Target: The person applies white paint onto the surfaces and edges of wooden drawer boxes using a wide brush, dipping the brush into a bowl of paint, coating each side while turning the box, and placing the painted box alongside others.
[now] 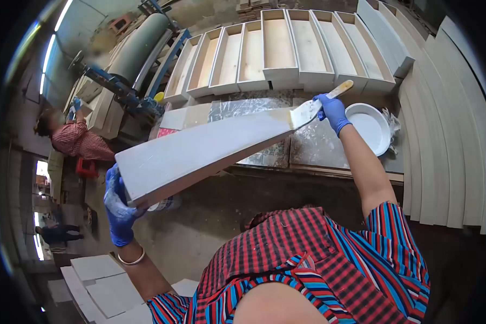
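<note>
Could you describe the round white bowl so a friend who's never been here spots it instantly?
Find the row of long, open, pale wooden boxes, then the white-speckled grey worktable in front of them. At its right end, beside the blue-gloved right hand, sits the shallow, round white bowl. Its circular rim sets it apart from the straight-edged boxes.

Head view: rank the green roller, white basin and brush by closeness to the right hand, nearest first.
1. Brush: gripped in the right hand.
2. White basin: just to its right.
3. Green roller: far off, upper left.
</note>
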A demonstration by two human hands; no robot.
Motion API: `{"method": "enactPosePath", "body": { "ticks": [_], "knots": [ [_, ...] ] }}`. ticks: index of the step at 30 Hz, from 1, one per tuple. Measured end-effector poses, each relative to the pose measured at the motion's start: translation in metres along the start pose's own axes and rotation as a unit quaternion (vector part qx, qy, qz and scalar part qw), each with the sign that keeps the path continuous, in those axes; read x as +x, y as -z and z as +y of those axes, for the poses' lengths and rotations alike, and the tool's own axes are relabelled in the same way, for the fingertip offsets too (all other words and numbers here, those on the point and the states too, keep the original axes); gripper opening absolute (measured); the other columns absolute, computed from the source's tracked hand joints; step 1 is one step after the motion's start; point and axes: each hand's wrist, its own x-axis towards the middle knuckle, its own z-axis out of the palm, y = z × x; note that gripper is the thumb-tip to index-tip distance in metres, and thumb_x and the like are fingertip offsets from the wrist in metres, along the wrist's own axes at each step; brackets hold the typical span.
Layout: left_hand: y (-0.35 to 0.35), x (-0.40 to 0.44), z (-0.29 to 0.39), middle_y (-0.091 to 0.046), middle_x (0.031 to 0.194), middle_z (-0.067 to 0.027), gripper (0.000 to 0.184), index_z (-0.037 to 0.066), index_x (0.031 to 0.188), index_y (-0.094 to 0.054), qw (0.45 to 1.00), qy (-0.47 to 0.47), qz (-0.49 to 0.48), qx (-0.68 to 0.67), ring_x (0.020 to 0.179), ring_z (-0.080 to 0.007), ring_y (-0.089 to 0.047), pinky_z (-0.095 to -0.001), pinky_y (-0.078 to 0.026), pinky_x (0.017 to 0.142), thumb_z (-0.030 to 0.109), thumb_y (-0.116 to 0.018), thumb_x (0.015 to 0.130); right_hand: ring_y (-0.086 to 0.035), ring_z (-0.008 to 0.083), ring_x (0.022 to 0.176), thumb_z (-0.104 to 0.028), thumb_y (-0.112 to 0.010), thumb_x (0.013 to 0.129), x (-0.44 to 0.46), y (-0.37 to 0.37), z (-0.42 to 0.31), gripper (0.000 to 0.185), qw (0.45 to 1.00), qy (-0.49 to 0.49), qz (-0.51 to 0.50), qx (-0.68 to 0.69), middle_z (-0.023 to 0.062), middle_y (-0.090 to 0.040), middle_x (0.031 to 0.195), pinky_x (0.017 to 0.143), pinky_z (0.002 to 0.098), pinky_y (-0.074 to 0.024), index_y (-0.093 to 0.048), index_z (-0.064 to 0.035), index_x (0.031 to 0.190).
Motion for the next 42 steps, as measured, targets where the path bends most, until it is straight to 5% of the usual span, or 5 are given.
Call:
{"method": "enactPosePath", "body": {
  "ticks": [8,12,23,35,42],
  "knots": [
    [0.017,-0.011,-0.006,-0.052,0.116,-0.0123,0.089,-0.003,0.125,-0.039,0.991,0.065,-0.033,0.109,0.104,-0.0210,-0.051,-0.0329,-0.041,0.089,0.037,-0.079,0.056,-0.062,0.0338,0.079,-0.048,-0.049,0.082,-0.003,-0.035,-0.029,0.043,0.943,0.181,-0.027,-0.277,0.0189,-0.063,0.079,0.071,0.0388,-0.0479,-0.066,-0.0085,0.083],
    [0.031,-0.027,-0.025,-0.052,0.119,-0.0153,0.087,-0.007,0.126,-0.037,0.977,0.109,-0.044,0.178,0.105,-0.0226,-0.052,-0.0322,-0.040,0.091,0.034,-0.076,0.060,-0.063,0.0156,0.070,-0.025,-0.054,0.086,-0.060,-0.061,-0.070,0.024,0.945,0.286,-0.115,-0.111,0.0053,-0.065,0.079,0.064,0.0308,-0.0500,-0.065,-0.0040,0.088],
    [0.051,-0.047,-0.029,-0.056,0.107,-0.0158,0.063,0.001,0.108,-0.054,0.959,0.166,-0.082,0.212,0.095,-0.0360,-0.053,-0.0383,-0.041,0.085,0.038,-0.075,0.061,-0.053,0.0120,0.045,-0.027,-0.054,0.084,0.064,0.015,0.049,0.026,0.994,-0.047,-0.034,0.088,0.0065,-0.059,0.060,0.043,0.0244,-0.0434,-0.066,-0.0038,0.086],
    [0.056,-0.049,-0.033,-0.057,0.105,-0.0163,0.061,0.003,0.107,-0.055,0.939,0.037,-0.096,0.328,0.096,-0.0360,-0.054,-0.0409,-0.043,0.083,0.046,-0.070,0.067,-0.047,0.0064,0.046,-0.023,-0.062,0.082,0.069,-0.016,-0.009,0.021,0.963,-0.056,-0.239,0.116,0.0028,-0.059,0.068,0.040,0.0198,-0.0377,-0.063,-0.0033,0.090],
    [0.055,-0.045,-0.023,-0.058,0.105,-0.0165,0.065,0.001,0.109,-0.053,0.947,0.103,-0.091,0.289,0.096,-0.0360,-0.054,-0.0398,-0.043,0.083,0.043,-0.074,0.064,-0.054,0.0092,0.049,-0.021,-0.063,0.081,0.104,0.029,0.037,0.017,0.998,-0.015,-0.054,-0.005,0.0035,-0.061,0.067,0.043,0.0225,-0.0425,-0.063,-0.0041,0.084]
  ]
}}
